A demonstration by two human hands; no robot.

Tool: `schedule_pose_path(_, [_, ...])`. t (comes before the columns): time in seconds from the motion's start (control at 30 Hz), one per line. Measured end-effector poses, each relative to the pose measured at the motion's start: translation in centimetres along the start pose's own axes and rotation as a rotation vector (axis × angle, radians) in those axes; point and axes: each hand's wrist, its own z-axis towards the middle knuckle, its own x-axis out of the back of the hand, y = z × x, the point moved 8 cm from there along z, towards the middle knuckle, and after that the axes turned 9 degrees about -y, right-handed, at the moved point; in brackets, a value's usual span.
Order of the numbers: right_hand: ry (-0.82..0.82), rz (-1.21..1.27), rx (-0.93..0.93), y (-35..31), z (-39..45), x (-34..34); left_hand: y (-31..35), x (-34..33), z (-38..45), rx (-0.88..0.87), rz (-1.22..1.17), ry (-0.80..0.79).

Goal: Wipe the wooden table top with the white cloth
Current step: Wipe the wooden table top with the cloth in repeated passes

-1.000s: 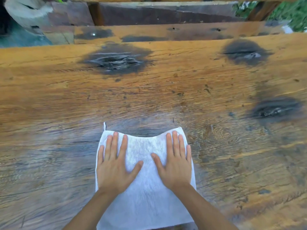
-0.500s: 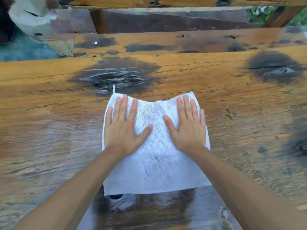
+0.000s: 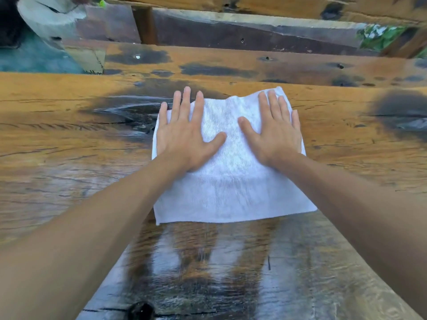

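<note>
A white cloth (image 3: pixel 231 190) lies spread flat on the wooden table top (image 3: pixel 57 139), reaching near the table's far edge. My left hand (image 3: pixel 184 137) presses palm-down on the cloth's left half, its fingertips reaching past the cloth's far edge. On the cloth's right half my right hand (image 3: pixel 275 132) lies flat, fingers together. Both arms are stretched far forward. A wet, shiny streak (image 3: pixel 219 269) runs on the wood from the cloth's near edge toward me.
Dark knots mark the wood at the left of the cloth (image 3: pixel 129 112) and at the far right (image 3: pixel 402 114). Beyond the table's far edge runs a lower wooden bench plank (image 3: pixel 254 68), with a pale post (image 3: pixel 53 17) at the top left and green plants (image 3: pixel 381 35) at the top right.
Both hands have pushed the cloth away from me across the table, from near the front to close to the far edge, leaving a wet streak behind it.
</note>
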Motion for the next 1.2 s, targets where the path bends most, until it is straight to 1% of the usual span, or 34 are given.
schedule_pose_path(0.1, [-0.001,-0.009,0.006,0.1,1.6,0.3,0.0,0.4,2.5,0.016,0.013,0.013])
schedule_pose_path(0.33, [0.001,-0.027,0.021,0.1,5.2,1.3,0.3,1.8,8.1,-0.063,0.123,-0.001])
schedule_pose_path(0.5, [-0.028,-0.048,0.04,0.0,8.1,1.7,0.8,2.9,11.4,0.018,0.18,0.019])
schedule_pose_path(0.6, [-0.041,-0.036,0.051,-0.1,9.1,2.1,1.6,3.3,12.0,0.035,0.216,-0.017])
schedule_pose_path(0.67, [-0.032,0.001,0.066,-0.2,9.1,2.2,1.7,3.4,12.0,0.043,0.193,-0.034])
schedule_pose_path(0.73, [0.025,0.121,0.094,-0.4,8.8,3.0,1.4,3.8,11.4,0.067,0.135,0.012])
schedule_pose_path(0.8, [0.154,0.232,0.114,-0.6,7.6,4.7,1.5,4.9,9.5,0.101,0.109,0.164])
schedule_pose_path(0.87, [0.282,0.181,0.134,-1.0,6.3,6.2,2.2,5.4,6.7,0.101,0.089,0.28])
schedule_pose_path(0.9, [0.313,0.154,0.159,-1.2,5.7,6.5,2.4,4.9,5.2,0.068,0.02,0.281])
schedule_pose_path(0.93, [0.318,0.166,0.18,-1.1,5.3,6.4,2.5,4.2,4.0,0.021,-0.105,0.258])
schedule_pose_path(1.0, [0.253,0.247,0.218,-1.0,4.8,5.9,2.3,3.1,2.5,-0.061,-0.372,0.15])
schedule_pose_path(1.03, [0.212,0.285,0.24,-1.1,4.8,5.5,2.1,2.7,2.2,-0.081,-0.403,0.096])
schedule_pose_path(1.1, [0.156,0.313,0.294,-1.3,4.9,5.2,2.3,2.8,2.3,-0.116,-0.289,0.061])
schedule_pose_path(1.13, [0.143,0.305,0.308,-1.3,4.9,5.0,2.7,2.7,2.6,-0.122,-0.212,0.048])
schedule_pose_path(1.2, [0.137,0.266,0.31,-1.3,4.7,4.6,3.3,2.3,2.8,-0.114,-0.148,0.028])
